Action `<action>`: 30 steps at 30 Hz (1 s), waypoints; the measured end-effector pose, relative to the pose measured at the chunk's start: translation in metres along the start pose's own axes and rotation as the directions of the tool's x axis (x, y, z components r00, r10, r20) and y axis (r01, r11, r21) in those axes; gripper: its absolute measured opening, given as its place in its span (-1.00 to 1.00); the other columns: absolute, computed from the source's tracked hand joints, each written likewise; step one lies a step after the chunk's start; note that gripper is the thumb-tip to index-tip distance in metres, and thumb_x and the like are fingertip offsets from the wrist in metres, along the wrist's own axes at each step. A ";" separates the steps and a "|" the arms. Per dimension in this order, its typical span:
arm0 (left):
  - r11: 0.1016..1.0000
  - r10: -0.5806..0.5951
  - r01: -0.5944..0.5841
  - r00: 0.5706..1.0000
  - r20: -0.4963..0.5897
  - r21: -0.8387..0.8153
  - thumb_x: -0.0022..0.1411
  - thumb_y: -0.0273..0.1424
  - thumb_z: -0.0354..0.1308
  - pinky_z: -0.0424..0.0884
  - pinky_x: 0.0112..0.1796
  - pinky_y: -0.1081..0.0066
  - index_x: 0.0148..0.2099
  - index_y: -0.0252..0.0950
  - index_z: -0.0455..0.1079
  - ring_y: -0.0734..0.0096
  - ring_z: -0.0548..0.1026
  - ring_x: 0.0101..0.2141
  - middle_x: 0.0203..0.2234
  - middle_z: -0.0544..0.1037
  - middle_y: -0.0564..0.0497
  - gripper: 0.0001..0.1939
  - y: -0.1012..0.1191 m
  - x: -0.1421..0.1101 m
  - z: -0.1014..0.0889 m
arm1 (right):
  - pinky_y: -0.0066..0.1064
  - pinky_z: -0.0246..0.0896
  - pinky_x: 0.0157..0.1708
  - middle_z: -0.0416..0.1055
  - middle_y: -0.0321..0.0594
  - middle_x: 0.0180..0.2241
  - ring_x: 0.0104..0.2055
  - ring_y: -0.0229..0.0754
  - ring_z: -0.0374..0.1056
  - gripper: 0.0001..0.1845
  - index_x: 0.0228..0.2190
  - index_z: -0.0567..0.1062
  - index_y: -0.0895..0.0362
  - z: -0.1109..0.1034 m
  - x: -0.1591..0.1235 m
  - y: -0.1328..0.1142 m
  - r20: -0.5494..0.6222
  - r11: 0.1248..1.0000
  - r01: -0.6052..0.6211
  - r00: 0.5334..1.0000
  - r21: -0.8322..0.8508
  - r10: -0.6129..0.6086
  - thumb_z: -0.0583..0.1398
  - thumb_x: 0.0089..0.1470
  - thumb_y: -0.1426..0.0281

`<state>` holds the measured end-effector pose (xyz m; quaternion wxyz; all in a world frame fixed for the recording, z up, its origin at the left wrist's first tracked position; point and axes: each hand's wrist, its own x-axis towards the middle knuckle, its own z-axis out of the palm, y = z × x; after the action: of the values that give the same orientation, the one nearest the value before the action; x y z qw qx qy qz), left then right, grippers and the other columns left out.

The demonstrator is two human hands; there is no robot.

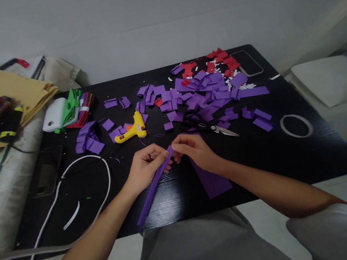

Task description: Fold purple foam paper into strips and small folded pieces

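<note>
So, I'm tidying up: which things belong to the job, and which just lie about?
Likely the job:
purple strip in the left hand
purple sheet
purple pieces
scissors
glue gun

Probably just lying about:
phone
brown paper
pale ring

someone in plain grey, forearms bare
from where i stand, a loose grey sleeve stops near the right elbow, more grey cloth covers the lap, and a small dark ring circles a finger of the left hand.
</note>
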<state>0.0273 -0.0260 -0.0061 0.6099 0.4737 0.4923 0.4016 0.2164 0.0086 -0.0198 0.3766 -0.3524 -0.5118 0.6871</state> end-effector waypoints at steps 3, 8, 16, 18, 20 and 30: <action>1.000 0.010 -0.011 1.000 0.017 0.002 0.20 -0.17 0.40 0.58 -0.47 0.46 -0.32 -0.35 0.51 0.44 0.59 -0.54 -0.50 0.66 -0.03 -0.68 0.000 0.000 0.002 | -0.45 0.33 -0.47 0.45 -0.35 -0.56 -0.54 -0.32 0.36 -0.63 -0.43 0.54 0.15 0.002 0.001 0.000 -0.003 0.999 -0.007 1.000 -0.044 0.007 0.42 0.02 0.10; 1.000 -0.025 0.026 0.999 0.044 -0.014 0.23 -0.16 0.38 0.56 -0.49 0.47 -0.31 -0.36 0.50 0.44 0.58 -0.53 -0.48 0.65 -0.04 -0.67 0.000 0.001 0.002 | -0.46 0.31 -0.51 0.43 -0.36 -0.58 -0.56 -0.32 0.34 -0.59 -0.45 0.54 0.14 0.000 0.003 -0.002 -0.038 0.997 0.020 0.999 -0.071 -0.023 0.41 0.03 0.05; 0.997 -0.072 0.075 0.995 0.072 -0.035 0.21 -0.19 0.38 0.54 -0.51 0.48 -0.35 -0.34 0.46 0.44 0.57 -0.54 -0.48 0.64 -0.04 -0.69 0.003 0.004 -0.005 | -0.42 0.34 -0.48 0.44 -0.34 -0.57 -0.54 -0.29 0.36 -0.58 -0.43 0.55 0.14 -0.012 0.010 -0.008 -0.147 0.990 0.070 0.985 -0.122 -0.088 0.41 0.04 0.03; 0.996 -0.074 0.076 0.995 0.070 -0.035 0.21 -0.20 0.38 0.53 -0.52 0.48 -0.34 -0.34 0.46 0.45 0.57 -0.54 -0.48 0.64 -0.04 -0.69 0.003 0.005 -0.006 | -0.41 0.34 -0.47 0.45 -0.33 -0.57 -0.54 -0.28 0.37 -0.59 -0.43 0.56 0.14 -0.015 0.011 -0.009 -0.164 0.987 0.079 0.981 -0.137 -0.102 0.40 0.05 0.04; 0.997 -0.073 0.075 0.995 0.068 -0.031 0.21 -0.21 0.38 0.53 -0.52 0.49 -0.34 -0.34 0.46 0.45 0.56 -0.54 -0.46 0.65 -0.04 -0.70 0.004 0.005 -0.007 | -0.41 0.34 -0.46 0.45 -0.33 -0.57 -0.54 -0.28 0.37 -0.60 -0.43 0.55 0.14 -0.018 0.013 -0.010 -0.172 0.984 0.094 0.978 -0.149 -0.120 0.40 0.06 0.05; 0.997 -0.065 0.066 0.996 0.055 -0.030 0.18 -0.24 0.42 0.54 -0.51 0.50 -0.33 -0.35 0.48 0.49 0.55 -0.55 -0.46 0.64 -0.02 -0.71 0.002 0.008 -0.011 | -0.42 0.50 -0.42 0.51 -0.33 -0.49 -0.44 -0.26 0.47 -0.57 -0.37 0.56 0.14 -0.010 0.010 -0.007 -0.145 0.993 -0.049 0.987 0.111 0.065 0.48 -0.07 0.07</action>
<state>0.0176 -0.0161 -0.0061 0.6432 0.4583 0.4845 0.3761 0.2216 0.0232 -0.0165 0.4120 -0.3962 -0.4345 0.6960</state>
